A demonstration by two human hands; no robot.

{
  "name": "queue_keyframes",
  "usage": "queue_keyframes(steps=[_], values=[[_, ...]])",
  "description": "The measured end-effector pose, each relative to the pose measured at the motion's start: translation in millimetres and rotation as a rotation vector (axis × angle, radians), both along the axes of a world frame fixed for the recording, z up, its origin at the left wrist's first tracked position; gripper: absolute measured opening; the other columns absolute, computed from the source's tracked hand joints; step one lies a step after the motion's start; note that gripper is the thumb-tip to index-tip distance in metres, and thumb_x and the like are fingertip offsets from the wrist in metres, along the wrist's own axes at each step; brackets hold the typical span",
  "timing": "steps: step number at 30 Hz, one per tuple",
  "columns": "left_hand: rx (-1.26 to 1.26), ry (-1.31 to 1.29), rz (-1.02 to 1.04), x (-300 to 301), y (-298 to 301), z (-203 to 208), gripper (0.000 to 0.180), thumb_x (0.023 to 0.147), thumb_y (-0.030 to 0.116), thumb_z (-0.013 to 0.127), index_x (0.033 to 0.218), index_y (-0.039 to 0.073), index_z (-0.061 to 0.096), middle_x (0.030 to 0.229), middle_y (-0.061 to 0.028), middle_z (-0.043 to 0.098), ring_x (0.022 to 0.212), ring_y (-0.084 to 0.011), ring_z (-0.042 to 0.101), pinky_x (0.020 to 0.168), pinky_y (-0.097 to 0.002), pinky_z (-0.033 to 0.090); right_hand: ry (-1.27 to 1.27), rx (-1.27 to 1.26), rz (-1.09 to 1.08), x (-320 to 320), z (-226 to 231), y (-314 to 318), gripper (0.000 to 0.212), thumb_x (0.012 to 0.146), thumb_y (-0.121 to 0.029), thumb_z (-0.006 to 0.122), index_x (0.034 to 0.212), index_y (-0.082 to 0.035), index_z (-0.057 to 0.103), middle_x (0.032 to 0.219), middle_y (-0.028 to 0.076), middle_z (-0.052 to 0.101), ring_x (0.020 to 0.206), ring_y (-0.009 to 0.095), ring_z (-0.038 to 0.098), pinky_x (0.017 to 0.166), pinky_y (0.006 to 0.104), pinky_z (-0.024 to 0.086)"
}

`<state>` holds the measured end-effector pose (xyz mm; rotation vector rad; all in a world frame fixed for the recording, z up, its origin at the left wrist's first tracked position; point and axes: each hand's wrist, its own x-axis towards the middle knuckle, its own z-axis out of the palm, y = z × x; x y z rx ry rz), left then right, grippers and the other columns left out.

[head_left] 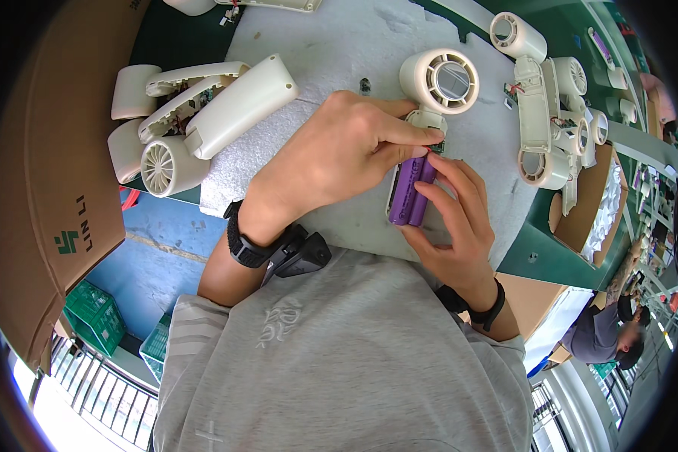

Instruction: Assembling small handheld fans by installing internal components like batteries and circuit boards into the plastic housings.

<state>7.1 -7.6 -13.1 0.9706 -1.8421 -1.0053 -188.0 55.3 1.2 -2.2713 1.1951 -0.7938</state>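
Observation:
A cream handheld fan (pixel 438 81) lies on the foam sheet in front of me, its round head away from me and its handle open. A purple battery pack (pixel 410 197) of side-by-side cells lies along the handle. My left hand (pixel 331 151) is closed at the fan's neck, thumb and forefinger by a small green circuit board (pixel 438 145) and a bit of red wire. Whether it pinches the wire is hidden. My right hand (pixel 463 226) curls round the battery pack, thumb at its near end and fingertips on its right side.
Several cream fan bodies (pixel 241 105) and round heads lie to the left, partly on the white foam sheet (pixel 339 45). More opened fans (pixel 535 105) lie at the right. A cardboard box (pixel 591 203) stands beyond them; a large carton (pixel 53 166) rises at far left.

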Motion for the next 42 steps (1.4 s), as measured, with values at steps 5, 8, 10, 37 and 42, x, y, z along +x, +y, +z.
queue_keyframes(steps=[5,8,10,37,42], values=[[0.036,-0.001,0.004,1,0,-2,0.02,0.08,0.009,0.071,0.1,0.007,0.074,0.09,-0.0192,0.068,0.072,-0.0346,0.066,0.063,-0.0382,0.051,-0.03,0.039,-0.042,4,0,0,0.047,0.06,0.004,0.08,0.103,-0.002,0.06,0.128,0.019,0.056,0.115,0.037,0.055,0.093,0.0418,0.05],[0.045,-0.01,0.001,2,-1,-2,0.02,0.079,0.008,0.071,0.099,0.007,0.074,0.09,-0.0192,0.068,0.071,-0.0344,0.066,0.062,-0.0382,0.051,-0.034,0.078,-0.075,6,2,2,0.05,0.059,0.005,0.081,0.103,-0.002,0.059,0.128,0.019,0.055,0.114,0.037,0.056,0.092,0.0414,0.05],[0.074,-0.059,-0.03,4,-2,0,0.022,0.08,0.007,0.072,0.102,0.008,0.074,0.099,-0.0191,0.069,0.08,-0.0314,0.069,0.067,-0.0334,0.054,-0.023,0.11,-0.094,7,5,3,0.052,0.058,0.005,0.081,0.104,-0.003,0.058,0.128,0.019,0.055,0.114,0.037,0.056,0.093,0.0415,0.05],[0.182,-0.02,-0.041,5,-1,1,0.051,0.057,0.007,0.084,0.106,0.011,0.073,0.107,-0.0194,0.068,0.093,-0.0323,0.068,0.08,-0.0347,0.056,-0.079,0.445,-0.082,2,14,-20,0.08,0.06,0.009,0.079,0.131,-0.006,0.045,0.135,0.014,0.032,0.117,0.027,0.052,0.089,0.0357,0.054],[0.241,-0.074,-0.064,6,-1,4,0.053,0.057,0.005,0.085,0.108,0.007,0.072,0.114,-0.0164,0.068,0.101,-0.0303,0.068,0.086,-0.0338,0.056,-0.084,0.454,-0.074,1,12,-22,0.081,0.059,0.009,0.08,0.131,-0.007,0.046,0.134,0.014,0.033,0.116,0.026,0.053,0.089,0.0359,0.055]])
